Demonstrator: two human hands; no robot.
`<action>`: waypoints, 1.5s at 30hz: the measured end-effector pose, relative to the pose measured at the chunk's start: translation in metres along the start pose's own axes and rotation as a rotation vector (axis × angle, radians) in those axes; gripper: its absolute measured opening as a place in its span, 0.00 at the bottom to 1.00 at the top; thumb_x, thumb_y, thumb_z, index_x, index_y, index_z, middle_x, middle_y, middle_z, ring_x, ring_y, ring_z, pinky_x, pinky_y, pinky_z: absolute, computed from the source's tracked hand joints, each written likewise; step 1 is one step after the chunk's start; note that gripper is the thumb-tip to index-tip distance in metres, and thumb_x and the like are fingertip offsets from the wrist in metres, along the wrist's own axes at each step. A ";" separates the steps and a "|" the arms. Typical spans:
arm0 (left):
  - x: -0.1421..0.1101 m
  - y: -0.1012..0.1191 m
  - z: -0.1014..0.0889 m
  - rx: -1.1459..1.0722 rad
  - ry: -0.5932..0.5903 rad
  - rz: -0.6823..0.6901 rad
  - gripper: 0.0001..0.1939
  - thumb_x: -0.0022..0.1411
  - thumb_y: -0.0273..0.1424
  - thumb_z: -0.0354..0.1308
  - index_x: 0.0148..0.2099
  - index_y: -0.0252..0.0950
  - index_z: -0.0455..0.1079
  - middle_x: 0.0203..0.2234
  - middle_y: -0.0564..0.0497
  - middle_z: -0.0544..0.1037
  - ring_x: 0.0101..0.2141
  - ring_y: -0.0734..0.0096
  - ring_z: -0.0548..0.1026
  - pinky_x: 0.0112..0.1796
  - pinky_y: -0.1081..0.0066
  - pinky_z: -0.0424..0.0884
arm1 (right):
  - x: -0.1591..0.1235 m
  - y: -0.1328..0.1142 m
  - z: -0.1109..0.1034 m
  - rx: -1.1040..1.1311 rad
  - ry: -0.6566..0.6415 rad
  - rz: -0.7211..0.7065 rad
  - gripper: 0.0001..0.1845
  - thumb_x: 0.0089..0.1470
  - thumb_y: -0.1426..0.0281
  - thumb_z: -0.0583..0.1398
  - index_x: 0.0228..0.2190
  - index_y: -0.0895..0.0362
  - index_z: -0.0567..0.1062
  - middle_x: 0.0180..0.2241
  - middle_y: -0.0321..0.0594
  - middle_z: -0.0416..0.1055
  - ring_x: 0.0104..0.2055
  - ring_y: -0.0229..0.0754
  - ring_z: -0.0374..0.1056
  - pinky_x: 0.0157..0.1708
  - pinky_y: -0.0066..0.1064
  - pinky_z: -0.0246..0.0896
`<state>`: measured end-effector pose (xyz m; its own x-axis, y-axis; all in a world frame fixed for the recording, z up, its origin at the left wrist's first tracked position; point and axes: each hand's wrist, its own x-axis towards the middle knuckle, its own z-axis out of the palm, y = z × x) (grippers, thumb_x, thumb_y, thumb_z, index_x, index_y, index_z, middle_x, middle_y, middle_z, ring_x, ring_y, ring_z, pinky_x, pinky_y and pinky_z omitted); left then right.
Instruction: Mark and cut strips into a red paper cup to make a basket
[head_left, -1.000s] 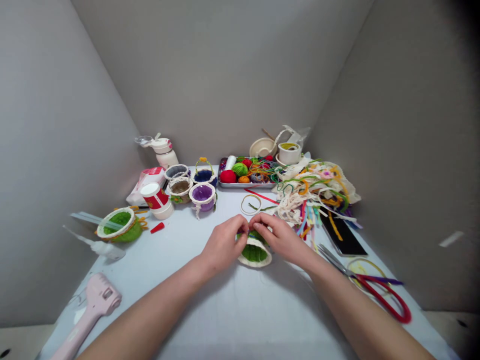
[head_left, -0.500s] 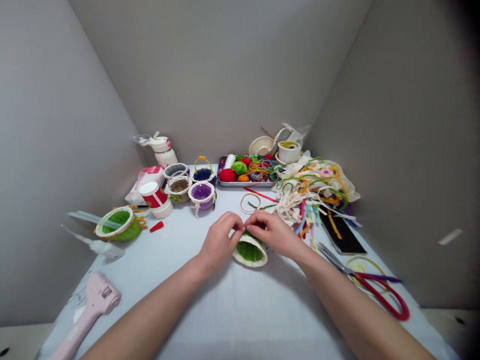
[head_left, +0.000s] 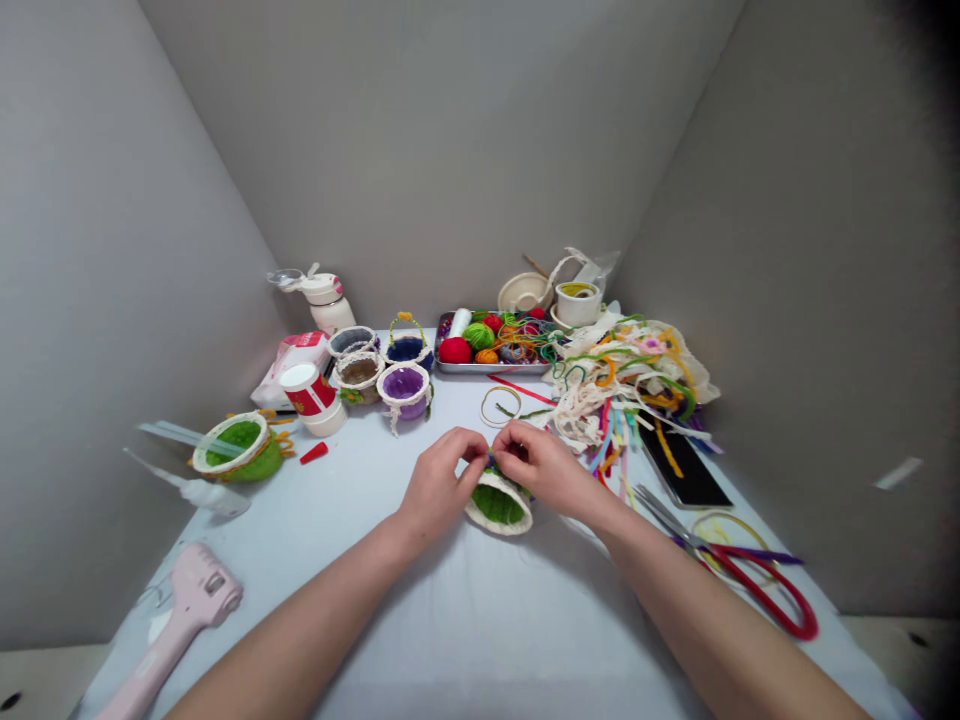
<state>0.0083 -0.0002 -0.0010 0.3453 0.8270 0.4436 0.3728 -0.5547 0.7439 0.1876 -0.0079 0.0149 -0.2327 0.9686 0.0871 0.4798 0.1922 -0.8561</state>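
1. The small green basket (head_left: 500, 508) with its white rim is at the middle of the table (head_left: 480, 640), under the person's hands and on the near side of the thin gold ring (head_left: 484, 407).
2. The left hand (head_left: 444, 477) is narrow, thumb and fingers drawn together on the basket's far left side.
3. The right hand (head_left: 551, 470) is likewise narrow, pinching at the basket's far right side; the two sets of fingertips nearly meet at a small blue patch (head_left: 492, 461). I cannot tell whether a loose strand lies between them.
4. The step in hand looks like fine fingertip work on the basket's outer wall.
5. The next move seems to call for a steady pinch, with the basket kept from rolling.
6. The basket is tipped over, mouth facing near and its hidden base pointing far. The oval mouth's long axis slants from far left to near right.
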 end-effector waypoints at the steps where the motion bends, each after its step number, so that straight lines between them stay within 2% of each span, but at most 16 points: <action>1: 0.000 0.000 0.000 -0.001 0.001 -0.006 0.05 0.61 0.22 0.56 0.37 0.37 0.68 0.31 0.53 0.75 0.33 0.72 0.73 0.37 0.71 0.69 | 0.000 0.000 0.000 -0.012 0.010 -0.004 0.04 0.53 0.71 0.56 0.29 0.56 0.70 0.27 0.33 0.66 0.28 0.36 0.61 0.29 0.27 0.54; 4: 0.000 -0.001 -0.001 -0.002 0.001 -0.017 0.04 0.61 0.23 0.56 0.37 0.37 0.68 0.31 0.54 0.75 0.33 0.72 0.73 0.38 0.71 0.69 | -0.001 -0.001 -0.002 -0.026 0.024 -0.012 0.05 0.55 0.71 0.56 0.28 0.56 0.70 0.28 0.33 0.66 0.30 0.36 0.61 0.29 0.28 0.54; 9: 0.000 -0.001 -0.001 -0.009 0.003 -0.014 0.05 0.61 0.22 0.56 0.36 0.38 0.69 0.31 0.54 0.75 0.34 0.73 0.73 0.38 0.72 0.69 | -0.001 -0.002 -0.003 -0.037 0.021 -0.052 0.05 0.56 0.71 0.57 0.34 0.55 0.74 0.32 0.36 0.70 0.34 0.38 0.66 0.34 0.29 0.58; 13: 0.000 0.000 -0.002 -0.027 -0.002 -0.052 0.04 0.61 0.24 0.56 0.36 0.38 0.69 0.31 0.53 0.76 0.33 0.71 0.73 0.38 0.71 0.69 | -0.002 -0.005 -0.002 -0.107 -0.004 -0.079 0.05 0.56 0.72 0.57 0.29 0.56 0.73 0.31 0.35 0.68 0.34 0.37 0.65 0.33 0.28 0.56; 20: -0.001 -0.002 -0.013 0.070 0.004 -0.162 0.04 0.59 0.25 0.55 0.33 0.38 0.66 0.28 0.54 0.75 0.32 0.70 0.72 0.37 0.69 0.67 | -0.010 -0.003 -0.009 -0.215 -0.014 -0.076 0.07 0.55 0.75 0.55 0.26 0.56 0.69 0.30 0.36 0.67 0.32 0.38 0.62 0.33 0.29 0.55; 24: 0.001 -0.006 -0.013 -0.020 -0.007 -0.245 0.03 0.59 0.26 0.57 0.35 0.38 0.65 0.29 0.54 0.75 0.33 0.69 0.74 0.39 0.67 0.69 | -0.013 -0.002 -0.013 -0.203 -0.012 -0.060 0.07 0.55 0.74 0.55 0.26 0.55 0.69 0.29 0.36 0.67 0.31 0.38 0.62 0.32 0.30 0.55; 27: 0.001 -0.010 -0.014 -0.257 -0.051 -0.314 0.05 0.60 0.30 0.58 0.40 0.38 0.67 0.36 0.50 0.76 0.40 0.66 0.76 0.42 0.65 0.72 | -0.014 0.000 -0.015 -0.162 0.006 -0.038 0.07 0.56 0.72 0.55 0.26 0.55 0.71 0.29 0.37 0.68 0.32 0.39 0.63 0.33 0.30 0.56; 29: -0.001 -0.012 -0.018 -0.409 -0.143 -0.357 0.11 0.60 0.33 0.59 0.46 0.39 0.67 0.46 0.45 0.75 0.47 0.62 0.75 0.43 0.63 0.73 | -0.015 0.003 -0.015 -0.122 0.026 -0.009 0.08 0.56 0.69 0.55 0.27 0.56 0.71 0.29 0.37 0.69 0.32 0.39 0.63 0.33 0.30 0.57; 31: -0.004 -0.015 -0.021 -0.464 -0.251 -0.386 0.21 0.57 0.34 0.63 0.52 0.41 0.66 0.54 0.41 0.69 0.52 0.58 0.73 0.43 0.62 0.74 | -0.015 0.008 -0.014 -0.068 0.052 0.032 0.09 0.57 0.67 0.55 0.28 0.56 0.71 0.30 0.37 0.69 0.32 0.39 0.64 0.33 0.31 0.58; 33: -0.005 -0.018 -0.020 -0.413 -0.296 -0.371 0.26 0.53 0.31 0.66 0.54 0.42 0.66 0.57 0.40 0.68 0.52 0.58 0.73 0.44 0.61 0.74 | -0.015 0.012 -0.012 -0.006 0.076 0.072 0.10 0.57 0.64 0.55 0.29 0.56 0.72 0.30 0.37 0.70 0.32 0.40 0.65 0.33 0.31 0.59; 36: -0.004 -0.023 -0.014 -0.285 -0.220 -0.337 0.19 0.54 0.28 0.61 0.50 0.38 0.70 0.50 0.43 0.73 0.46 0.63 0.75 0.44 0.65 0.73 | -0.015 0.017 -0.011 0.078 0.091 0.065 0.13 0.59 0.60 0.55 0.34 0.56 0.74 0.33 0.39 0.73 0.37 0.42 0.68 0.38 0.32 0.62; 39: 0.001 -0.027 -0.012 -0.241 -0.134 -0.445 0.11 0.57 0.32 0.56 0.42 0.34 0.73 0.34 0.49 0.78 0.32 0.69 0.76 0.33 0.71 0.72 | -0.014 0.021 -0.010 0.146 0.053 0.022 0.17 0.61 0.59 0.54 0.42 0.55 0.75 0.42 0.42 0.75 0.46 0.44 0.70 0.46 0.35 0.63; 42: 0.006 -0.026 -0.018 -0.191 -0.037 -0.542 0.13 0.58 0.38 0.56 0.37 0.34 0.73 0.23 0.53 0.75 0.24 0.71 0.72 0.26 0.73 0.66 | -0.011 0.029 -0.003 0.226 0.005 0.075 0.20 0.62 0.57 0.53 0.46 0.55 0.75 0.47 0.45 0.75 0.49 0.46 0.70 0.48 0.37 0.65; 45: 0.008 -0.023 -0.024 -0.132 0.033 -0.573 0.13 0.57 0.39 0.57 0.34 0.34 0.74 0.19 0.54 0.73 0.21 0.71 0.70 0.24 0.73 0.65 | -0.008 0.038 0.007 0.288 0.030 0.150 0.20 0.61 0.61 0.53 0.48 0.55 0.75 0.47 0.44 0.76 0.47 0.44 0.71 0.46 0.36 0.67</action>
<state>-0.0178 0.0208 -0.0028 0.0927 0.9951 -0.0336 0.3810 -0.0043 0.9246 0.2020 -0.0090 -0.0217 -0.1507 0.9878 -0.0397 0.2470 -0.0012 -0.9690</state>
